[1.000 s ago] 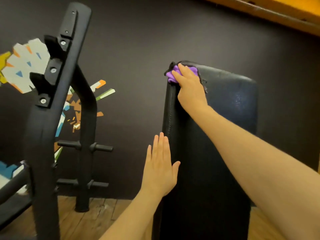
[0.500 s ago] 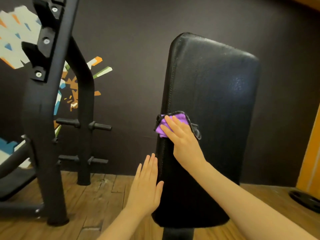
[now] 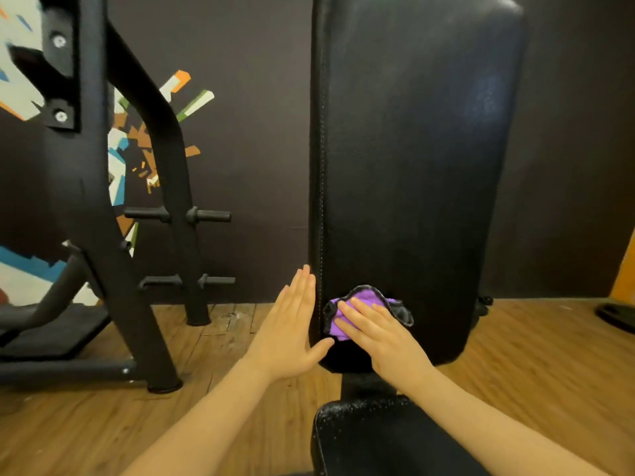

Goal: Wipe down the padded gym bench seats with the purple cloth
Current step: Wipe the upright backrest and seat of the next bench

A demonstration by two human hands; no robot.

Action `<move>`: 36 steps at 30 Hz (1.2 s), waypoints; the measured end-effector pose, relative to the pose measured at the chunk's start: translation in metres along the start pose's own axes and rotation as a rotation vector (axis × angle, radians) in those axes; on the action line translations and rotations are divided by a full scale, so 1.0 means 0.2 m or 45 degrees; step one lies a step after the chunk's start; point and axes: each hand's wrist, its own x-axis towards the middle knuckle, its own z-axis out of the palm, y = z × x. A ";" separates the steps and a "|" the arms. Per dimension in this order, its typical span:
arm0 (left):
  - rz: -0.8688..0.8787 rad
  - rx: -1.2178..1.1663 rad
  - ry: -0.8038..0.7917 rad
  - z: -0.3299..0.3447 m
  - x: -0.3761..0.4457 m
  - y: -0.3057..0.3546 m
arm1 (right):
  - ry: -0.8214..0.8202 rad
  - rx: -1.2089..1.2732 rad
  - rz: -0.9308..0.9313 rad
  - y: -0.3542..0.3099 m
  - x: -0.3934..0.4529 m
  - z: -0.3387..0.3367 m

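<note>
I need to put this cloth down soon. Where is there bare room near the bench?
Bare wooden floor lies right of the backrest, and between it and the rack post. The seat pad is free. The backrest's lower left is crowded: left hand, right hand, purple cloth.

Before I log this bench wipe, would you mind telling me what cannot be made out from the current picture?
Head view only:
- Most of the purple cloth: covered by the right hand pressing it to the upright black padded backrest.
- Backrest top: cut off by the upper edge.
- Lower black padded seat: cut by the bottom edge and the forearms.
- Backrest's left side face: hidden behind the flat left hand.
- Black steel rack: blurred, cropped left.
</note>
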 end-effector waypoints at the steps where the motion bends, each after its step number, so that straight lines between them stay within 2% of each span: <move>1: -0.033 0.046 -0.026 0.00 0.00 0.00 | -0.009 0.005 -0.002 0.00 -0.01 0.00; 6: 0.036 0.341 0.193 -0.03 0.08 0.10 | -0.060 0.011 -0.143 0.07 -0.02 -0.01; 11: 0.088 0.499 0.285 -0.15 0.31 0.28 | -0.100 -0.111 -0.331 0.25 -0.06 -0.07; 14: 0.101 0.536 0.323 -0.21 0.45 0.37 | 0.082 -0.067 -0.167 0.42 -0.13 -0.11; 18: 0.117 0.586 0.367 -0.31 0.68 0.53 | 0.470 0.202 0.384 0.76 -0.17 -0.30; 21: 0.100 0.700 0.412 -0.38 0.87 0.66 | 0.611 0.402 0.688 1.00 -0.10 -0.48; 23: 0.116 0.760 0.451 -0.42 0.99 0.73 | 0.638 0.553 0.668 1.13 -0.02 -0.58; 26: 0.078 0.846 0.438 -0.46 1.09 0.74 | 0.550 0.422 0.525 1.28 0.11 -0.68; 29: 0.078 0.884 0.429 -0.46 1.13 0.67 | 0.832 0.573 0.454 1.40 0.24 -0.75; 32: 0.096 0.902 0.464 -0.44 1.13 0.61 | 1.121 0.865 0.614 1.53 0.39 -0.83; 34: 0.116 0.908 0.489 -0.42 1.13 0.58 | 1.101 0.978 0.773 1.60 0.48 -0.86; 36: 0.137 0.923 0.512 -0.41 1.14 0.58 | 0.988 1.010 0.818 1.63 0.56 -0.85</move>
